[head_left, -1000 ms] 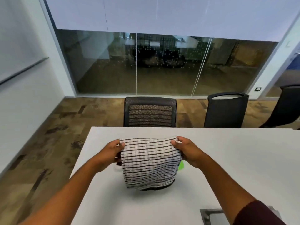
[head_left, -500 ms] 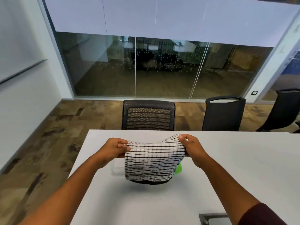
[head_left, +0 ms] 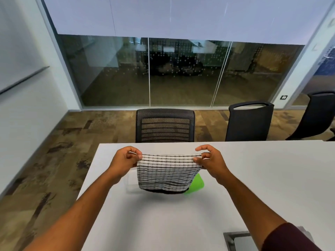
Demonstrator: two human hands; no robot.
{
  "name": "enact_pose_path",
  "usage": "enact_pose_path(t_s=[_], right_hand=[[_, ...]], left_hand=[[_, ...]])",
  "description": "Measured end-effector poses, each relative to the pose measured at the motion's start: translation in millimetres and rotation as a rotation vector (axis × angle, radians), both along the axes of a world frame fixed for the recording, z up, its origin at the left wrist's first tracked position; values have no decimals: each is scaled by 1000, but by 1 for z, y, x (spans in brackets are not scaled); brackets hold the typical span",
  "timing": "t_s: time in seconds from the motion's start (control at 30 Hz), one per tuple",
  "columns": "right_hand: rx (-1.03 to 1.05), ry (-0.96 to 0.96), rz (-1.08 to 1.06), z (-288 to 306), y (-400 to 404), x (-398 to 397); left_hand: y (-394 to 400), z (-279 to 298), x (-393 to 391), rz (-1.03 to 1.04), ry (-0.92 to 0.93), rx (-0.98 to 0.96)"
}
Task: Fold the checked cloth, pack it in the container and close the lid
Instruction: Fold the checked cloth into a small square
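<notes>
- The left hand [head_left: 125,159] pinches the upper left corner of the checked cloth [head_left: 167,173]; the right hand [head_left: 210,160] pinches the upper right corner, its other fingers lifted clear
- The cloth hangs between them as a doubled panel above the desk [head_left: 262,178], top edge pulled taut and level
- Half a second ago that edge sagged in the middle and the hands stood closer together — now they have drawn apart and straightened it, which probably readies the cloth for another fold or for laying down
- Behind the cloth, a green lid [head_left: 196,184] shows at the right and a clear container [head_left: 132,183] at the left, both on the desk; the cloth covers most of each, so whether the container holds anything cannot be told
- A grey panel [head_left: 235,240] at the desk's near edge is cut off by the sleeve and the frame
</notes>
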State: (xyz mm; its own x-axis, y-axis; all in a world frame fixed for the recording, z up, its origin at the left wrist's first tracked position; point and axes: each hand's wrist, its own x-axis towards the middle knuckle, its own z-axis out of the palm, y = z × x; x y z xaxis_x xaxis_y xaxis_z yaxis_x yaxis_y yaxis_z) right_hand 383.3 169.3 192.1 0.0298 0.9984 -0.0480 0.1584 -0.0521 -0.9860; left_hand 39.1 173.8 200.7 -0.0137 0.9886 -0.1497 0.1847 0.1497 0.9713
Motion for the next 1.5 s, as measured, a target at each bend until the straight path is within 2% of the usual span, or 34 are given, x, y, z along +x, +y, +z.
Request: enact_pose_path(t_s=[0.1,0.27,0.37,0.6,0.83,0.97,1.13,1.23,1.33,1.5], right_hand=[[29,-76,-68,-5,0,-1],[-29,62,-54,2,1,-3],[-32,80,6,8,2,-2],[95,-132,-68,7,2,-7],[154,-216,-139,10,-3,-9],[154,-200,-146,14,-5,-9],[138,-201,-154,16,-8,-9],[132,-216,-166,15,-10,-9],[141,-276,-162,14,-11,-11],[280,-483,-180,15,-13,-15]], left_hand=[[-1,2,1,29,-15,12],[-3,6,-1,-1,15,29],[-5,10,-2,-45,114,37],[-4,19,4,-3,382,157],[-8,23,7,1,497,270],[-11,22,3,5,445,270],[-8,25,-2,61,274,175],[-9,30,-1,11,242,156],[-10,30,0,-18,365,176],[-9,28,3,48,568,304]])
